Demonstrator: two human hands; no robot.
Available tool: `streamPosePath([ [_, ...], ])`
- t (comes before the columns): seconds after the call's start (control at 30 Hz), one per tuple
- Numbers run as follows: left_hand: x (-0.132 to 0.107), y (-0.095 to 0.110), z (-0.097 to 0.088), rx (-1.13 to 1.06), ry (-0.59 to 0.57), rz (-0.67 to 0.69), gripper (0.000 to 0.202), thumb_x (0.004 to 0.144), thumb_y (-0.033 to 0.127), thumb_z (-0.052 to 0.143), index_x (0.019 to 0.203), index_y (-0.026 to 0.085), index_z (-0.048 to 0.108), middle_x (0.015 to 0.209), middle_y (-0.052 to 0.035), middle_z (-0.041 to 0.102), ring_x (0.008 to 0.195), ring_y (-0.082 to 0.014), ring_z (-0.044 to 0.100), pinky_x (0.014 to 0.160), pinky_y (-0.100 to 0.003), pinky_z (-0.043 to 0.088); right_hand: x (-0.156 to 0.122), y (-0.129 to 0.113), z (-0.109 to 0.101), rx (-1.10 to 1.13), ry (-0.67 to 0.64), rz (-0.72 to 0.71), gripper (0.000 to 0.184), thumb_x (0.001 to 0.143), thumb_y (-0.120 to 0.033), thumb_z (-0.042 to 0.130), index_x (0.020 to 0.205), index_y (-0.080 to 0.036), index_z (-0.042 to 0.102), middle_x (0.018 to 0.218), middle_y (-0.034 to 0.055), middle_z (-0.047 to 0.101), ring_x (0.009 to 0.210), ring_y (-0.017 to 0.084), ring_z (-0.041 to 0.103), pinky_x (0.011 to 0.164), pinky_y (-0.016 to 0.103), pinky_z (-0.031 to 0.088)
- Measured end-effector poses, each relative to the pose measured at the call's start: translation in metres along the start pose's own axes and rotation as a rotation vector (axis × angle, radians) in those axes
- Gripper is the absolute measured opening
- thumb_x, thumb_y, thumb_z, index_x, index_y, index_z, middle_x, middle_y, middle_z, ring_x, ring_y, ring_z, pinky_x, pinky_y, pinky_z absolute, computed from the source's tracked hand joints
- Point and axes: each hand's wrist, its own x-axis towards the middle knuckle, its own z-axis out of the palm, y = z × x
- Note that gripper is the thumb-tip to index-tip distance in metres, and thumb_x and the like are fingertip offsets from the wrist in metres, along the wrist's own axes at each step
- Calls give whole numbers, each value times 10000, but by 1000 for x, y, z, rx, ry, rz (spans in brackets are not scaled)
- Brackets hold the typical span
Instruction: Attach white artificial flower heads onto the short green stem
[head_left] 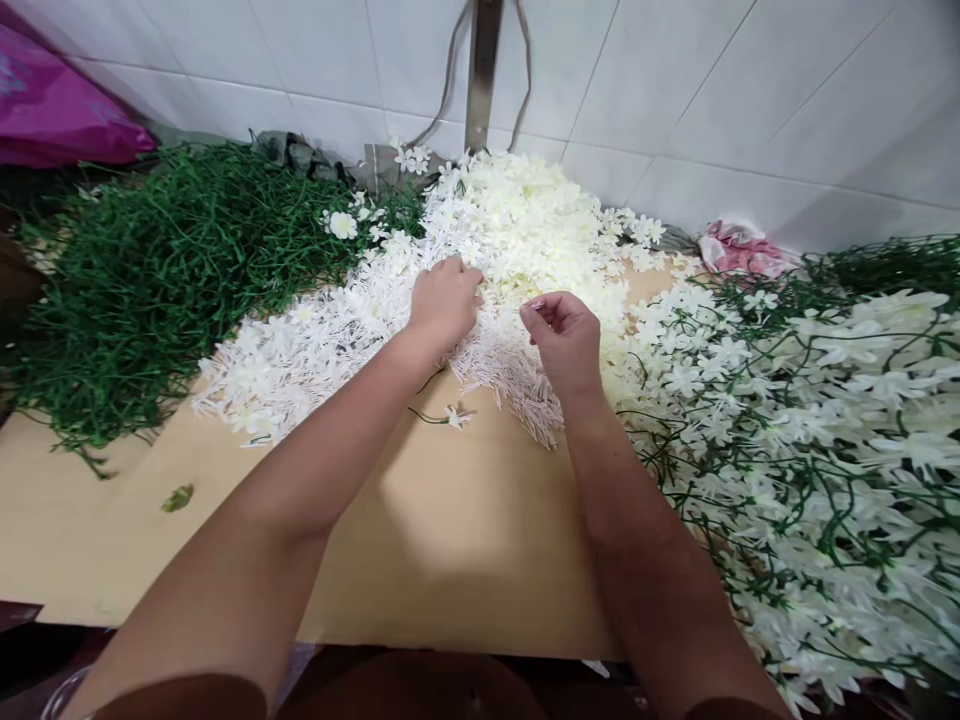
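My left hand (448,303) reaches into the heap of loose white flower heads (517,225), its fingers bent down and close together. Whatever lies under its fingertips is hidden. Just right of it, my right hand (566,345) is raised over the front of the heap, thumb and forefinger pinched together. A tiny pale bit shows at that pinch, too small to name. Thin white sticks (502,375) lie in a pile between my wrists. In front of them, one white flower on a green stem (455,416) rests on the tan board (450,540).
Green plastic stems (187,270) are heaped at the left. White flowers on green stems (810,460) pile up at the right. A small yellow-green scrap (178,498) lies front left. Behind are a tiled wall (675,100), a metal post (482,80) and a pink bag (60,100).
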Motion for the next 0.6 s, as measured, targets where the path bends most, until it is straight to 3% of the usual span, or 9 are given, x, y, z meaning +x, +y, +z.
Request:
streamPosePath([
  [0.1, 15, -3, 7, 35, 25, -6, 200, 848, 149, 541, 928, 160, 724, 1059, -145, 668, 1069, -320, 592, 954, -480, 380, -1, 0, 1, 7, -17, 21, 111, 738, -297, 669, 757, -216, 596, 690, -32, 587, 618, 94, 512, 628, 263, 475],
  [0.2, 17, -9, 1, -68, 59, -44, 147, 823, 176, 564, 811, 177, 710, 943, -105, 685, 972, -281, 610, 918, -446, 397, -2, 1, 5, 23, -46, 46, 82, 748, -277, 661, 776, -218, 612, 683, -34, 593, 633, 100, 527, 645, 271, 487],
  [0.37, 3, -9, -18, -654, 54, -216, 25, 765, 175, 644, 762, 152, 653, 714, -21, 627, 685, -137, 536, 714, -300, 426, -7, 1, 13, 35, -107, 51, 61, 775, -260, 653, 794, -218, 613, 715, -24, 618, 657, 104, 558, 671, 286, 500],
  [0.47, -17, -6, -25, -1009, -54, -318, 68, 737, 176, 689, 745, 145, 630, 644, 16, 595, 591, -83, 491, 619, -236, 398, -12, -2, 17, 26, -107, 27, 59, 794, -262, 645, 830, -221, 622, 770, -8, 644, 710, 115, 595, 724, 299, 528],
  [0.6, -45, -7, -26, -1269, -207, -467, 245, 613, 219, 833, 700, 145, 616, 594, 33, 590, 550, -61, 508, 555, -197, 387, -20, -4, 25, 22, -108, -65, 34, 807, -244, 641, 832, -225, 627, 921, 31, 671, 892, 145, 639, 810, 306, 553],
])
